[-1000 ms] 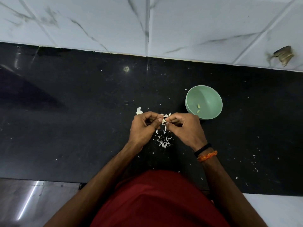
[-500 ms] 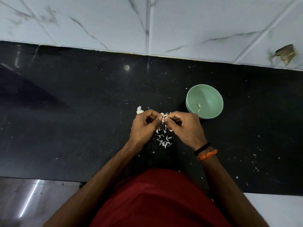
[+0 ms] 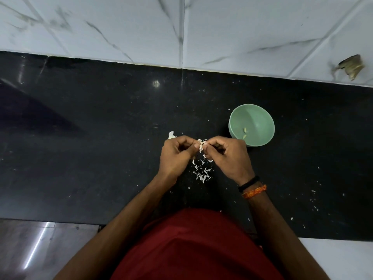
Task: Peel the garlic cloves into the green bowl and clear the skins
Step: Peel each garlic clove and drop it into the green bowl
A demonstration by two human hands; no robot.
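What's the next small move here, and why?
Probably pull the loose skin off the garlic clove pinched between the left hand and right hand: skin clings to it, so it isn't ready for the green bowl, which holds two peeled cloves.

A polished black stone bench [image 3: 101,148] shows a soft sheen and faint speckling, meeting glossy white marble-look wall tiles [image 3: 121,27] veined in grey. The green bowl [image 3: 260,118] looks like smooth matt plastic. Thin, papery white garlic skins [image 3: 202,172] lie dry and curled. A red cloth shirt [image 3: 191,245] looks matt; a woven orange thread band [image 3: 254,191] circles one wrist.
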